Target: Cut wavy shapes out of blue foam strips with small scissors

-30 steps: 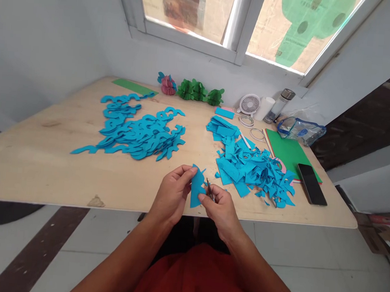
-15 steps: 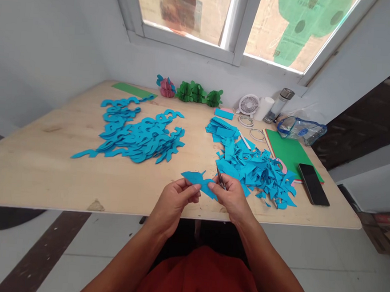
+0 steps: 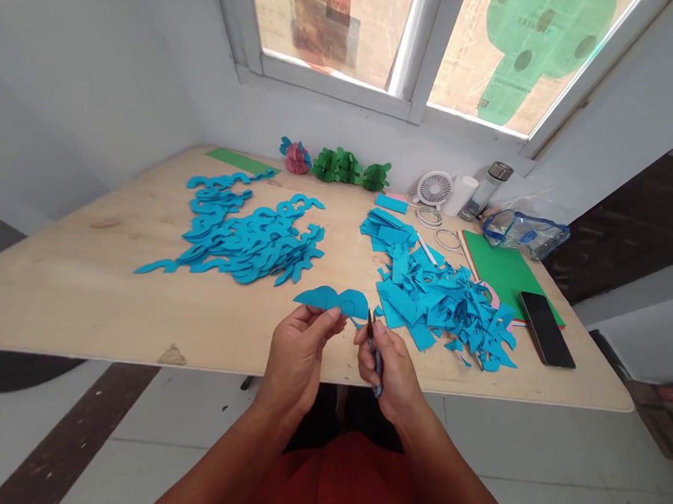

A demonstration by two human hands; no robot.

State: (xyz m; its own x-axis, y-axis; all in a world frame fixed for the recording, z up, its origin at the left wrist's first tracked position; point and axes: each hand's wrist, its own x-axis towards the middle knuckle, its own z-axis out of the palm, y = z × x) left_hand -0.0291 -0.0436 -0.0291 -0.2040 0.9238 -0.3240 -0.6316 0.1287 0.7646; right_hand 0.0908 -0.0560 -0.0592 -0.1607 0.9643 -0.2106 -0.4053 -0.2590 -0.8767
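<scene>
Near the table's front edge, my left hand (image 3: 307,338) pinches a piece of blue paper (image 3: 325,297) between thumb and fingers. The paper has a wavy upper edge with two humps, and a faint drawn curve shows on it. My right hand (image 3: 389,363) is closed round a pair of scissors (image 3: 374,347), blades pointing up beside the paper's right end. Just right of the scissors spreads a heap of blue paper scraps (image 3: 448,306). To the left lies a pile of wavy cut blue paper strips (image 3: 250,238).
At the back stand green paper figures (image 3: 345,167), a pink and blue paper figure (image 3: 297,157), a small fan (image 3: 434,188), a glass bottle (image 3: 487,192) and tape rolls (image 3: 430,216). On the right are a clear pouch (image 3: 525,233), green sheets (image 3: 511,276) and a phone (image 3: 547,330).
My left hand has turned the blue paper so its humped edge faces up. My right hand has let go of the paper and turned the scissors upright. The view has shifted slightly.
</scene>
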